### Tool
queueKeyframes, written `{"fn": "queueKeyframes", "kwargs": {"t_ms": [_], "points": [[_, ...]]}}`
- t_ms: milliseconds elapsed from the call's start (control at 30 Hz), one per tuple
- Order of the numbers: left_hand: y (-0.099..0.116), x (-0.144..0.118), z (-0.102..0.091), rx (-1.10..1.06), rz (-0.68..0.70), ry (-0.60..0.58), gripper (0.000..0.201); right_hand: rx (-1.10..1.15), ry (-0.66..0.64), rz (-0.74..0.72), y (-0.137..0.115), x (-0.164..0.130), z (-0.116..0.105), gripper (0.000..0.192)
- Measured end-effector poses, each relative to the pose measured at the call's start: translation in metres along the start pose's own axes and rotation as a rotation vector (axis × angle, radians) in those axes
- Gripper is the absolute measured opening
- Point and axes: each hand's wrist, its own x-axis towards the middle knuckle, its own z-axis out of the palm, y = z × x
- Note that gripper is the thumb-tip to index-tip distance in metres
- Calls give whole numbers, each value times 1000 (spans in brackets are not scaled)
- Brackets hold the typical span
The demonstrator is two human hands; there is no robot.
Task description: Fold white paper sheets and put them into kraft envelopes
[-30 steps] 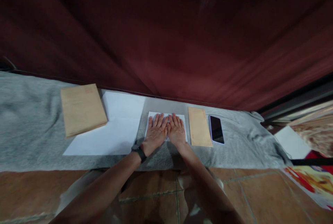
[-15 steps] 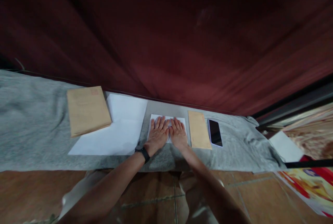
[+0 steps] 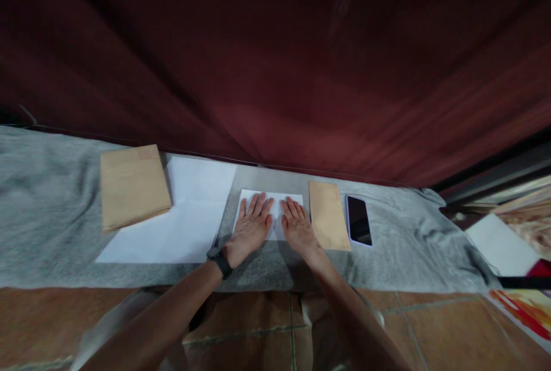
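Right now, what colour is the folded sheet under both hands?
White; the small folded paper sheet lies on grey cloth, clearest in the head view.

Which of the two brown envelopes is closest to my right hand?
The narrow brown envelope just beside your right hand, next to the phone; the wider envelope stack lies far left.

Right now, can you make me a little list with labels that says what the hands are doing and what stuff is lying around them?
Left hand: left hand flat, palm down, on the small folded white paper; black wristband on that wrist.
Right hand: right hand flat on the same paper, beside the left.
Surface: grey cloth over the table.
Left side: stack of brown paper envelopes resting on large white sheets.
Right side: single brown envelope, then a black-screened phone.
Behind: dark red curtain.
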Motion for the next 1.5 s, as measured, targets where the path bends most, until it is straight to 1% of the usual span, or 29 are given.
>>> {"fn": "queueKeyframes", "kwargs": {"t_ms": [167, 333, 500, 700, 967, 1067, 1233, 1500], "points": [[-1, 0, 3, -6, -2, 7, 52, 60, 10, 0, -6, 14, -2, 51], [3, -1, 0, -21, -16, 10, 51, 79, 4, -45, -13, 24, 2, 49], [4, 0, -3, -16, -10, -3, 51, 62, 7, -68, -11, 20, 4, 49], [3, 0, 1, 9, 8, -13, 53, 45, 18, -79, -8, 15, 0, 49], [2, -1, -2, 29, 25, 27, 52, 52, 9, -66, -2, 11, -4, 49], [0, 0, -1, 34, 24, 20, 53, 80, 31, -39, -7, 12, -2, 49], [-4, 4, 1, 29, 73, -13, 53, 68, 46, -75, -15, 12, 4, 49], [-5, 6, -1, 8, 74, -4, 53, -25, 90, -50, -11, 8, 9, 50]]}}
